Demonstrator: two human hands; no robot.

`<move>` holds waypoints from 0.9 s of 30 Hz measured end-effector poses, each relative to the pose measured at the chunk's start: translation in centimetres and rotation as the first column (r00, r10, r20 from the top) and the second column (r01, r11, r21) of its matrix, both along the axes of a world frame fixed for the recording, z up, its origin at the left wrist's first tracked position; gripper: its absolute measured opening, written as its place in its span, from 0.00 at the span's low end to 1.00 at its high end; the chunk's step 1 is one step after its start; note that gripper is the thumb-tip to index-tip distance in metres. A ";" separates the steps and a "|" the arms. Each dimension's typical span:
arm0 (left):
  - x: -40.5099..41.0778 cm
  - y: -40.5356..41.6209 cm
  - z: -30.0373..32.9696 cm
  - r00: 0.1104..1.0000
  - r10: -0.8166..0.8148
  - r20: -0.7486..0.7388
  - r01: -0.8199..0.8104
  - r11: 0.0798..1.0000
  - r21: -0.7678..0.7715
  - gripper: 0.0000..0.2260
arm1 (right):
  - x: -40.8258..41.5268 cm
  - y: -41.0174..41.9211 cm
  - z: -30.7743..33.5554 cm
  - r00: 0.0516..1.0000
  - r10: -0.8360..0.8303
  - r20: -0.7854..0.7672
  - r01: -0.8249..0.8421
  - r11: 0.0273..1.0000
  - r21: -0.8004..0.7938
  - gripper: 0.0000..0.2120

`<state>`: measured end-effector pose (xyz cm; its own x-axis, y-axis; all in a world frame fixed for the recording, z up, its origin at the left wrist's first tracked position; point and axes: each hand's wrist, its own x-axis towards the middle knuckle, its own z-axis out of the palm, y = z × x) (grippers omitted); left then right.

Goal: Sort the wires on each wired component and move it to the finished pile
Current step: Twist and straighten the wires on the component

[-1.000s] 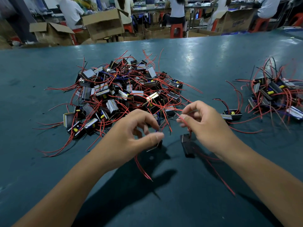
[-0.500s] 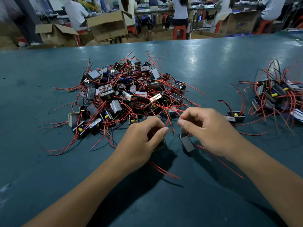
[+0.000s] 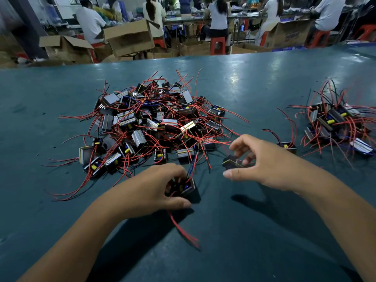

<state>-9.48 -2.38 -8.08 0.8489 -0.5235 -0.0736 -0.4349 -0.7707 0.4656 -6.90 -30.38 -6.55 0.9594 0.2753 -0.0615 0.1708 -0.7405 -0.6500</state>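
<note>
Head view is showing a person working at a wide green table (image 3: 264, 82), both bare forearms reaching in from the near edge. Left hand (image 3: 154, 186) is curling round a small black part (image 3: 188, 187), thumb below and fingers above, gripping it just off the near side of the big heap; its red wires (image 3: 183, 228) are trailing toward the near edge, and more red and blue strands are sticking up toward the heap. Right hand (image 3: 262, 165) is hovering to the right of it with fingers and thumb spread and loosely bent around a second black part (image 3: 233, 162); whether it is actually pinching that part or only touching it is too blurred to tell.

Judging progress, the job is looking less than half done. Unsorted heap (image 3: 150, 123) in the middle of the table is holding by far the most parts, wires tangling in every direction. Finished pile (image 3: 337, 123) at the far right is much smaller. One lone part (image 3: 288, 146) is lying between the right hand and that pile, apart from both.

Two parts are in hand now, seemingly with wires being straightened, and neither is yet lying on the right-hand pile. Most of the heap is waiting.

Beyond the table, people on red stools (image 3: 217, 44) are sitting among open cardboard boxes (image 3: 128, 37).
</note>
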 end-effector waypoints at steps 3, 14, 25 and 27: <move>0.1 -0.4 0.1 0.997 0.017 0.080 -0.020 0.999 0.031 0.12 | 0.0 0.2 -0.6 0.999 0.028 0.042 -0.017 0.973 -0.231 0.20; -1.5 -2.9 -0.9 0.942 0.234 0.240 -0.262 0.961 0.090 0.19 | -1.3 1.7 0.3 0.975 0.209 0.078 -0.133 0.826 -0.547 0.12; -0.3 0.5 1.3 0.974 0.104 0.200 -0.098 0.995 -0.036 0.09 | -3.2 4.1 -0.2 0.910 0.275 0.309 0.081 0.615 -0.784 0.06; -0.4 0.3 1.0 0.992 0.096 0.079 -0.094 0.995 -0.025 0.16 | -3.6 4.5 0.0 0.917 0.255 0.308 0.103 0.593 -0.798 0.01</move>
<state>-9.93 -2.04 -7.05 0.8975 -0.4410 0.0062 -0.3966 -0.8008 0.4488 -10.49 -25.86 -6.59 0.9315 0.3612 0.0438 0.3314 -0.8920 0.3073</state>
